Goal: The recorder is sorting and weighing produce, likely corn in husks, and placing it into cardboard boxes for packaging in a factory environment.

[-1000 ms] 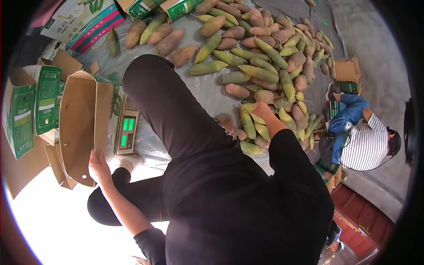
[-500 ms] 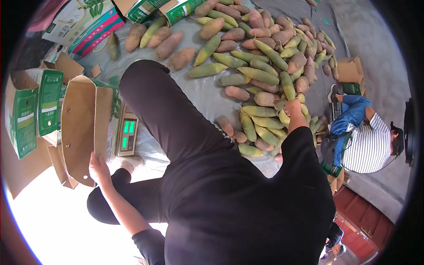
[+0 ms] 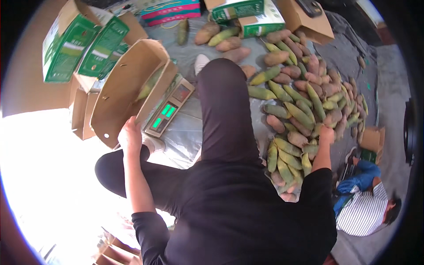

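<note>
A grey sheet (image 3: 182,142) spreads under everything. On it, from the centre to the right of the frame, lies the heap (image 3: 300,115) of green and reddish-brown roots, the main things being handled. A co-worker (image 3: 362,212) crouches at the lower right. Green cartons (image 3: 73,48) stand at the upper left, and just beside them an open box (image 3: 108,101) leans toward the scale (image 3: 165,110), whose display is lit green.

The view has swung since half a second ago, so the box sits higher and further right in the frame, and something green, apparently a root (image 3: 150,84), now shows inside it. The left hand (image 3: 130,134) grips the box's near edge, as before. The right hand (image 3: 327,134) has moved further right over the heap; its fingers are bent down among the roots, but whether they have closed on one I cannot tell. For the work, that means one hand is at the box, the other at the heap.
</note>
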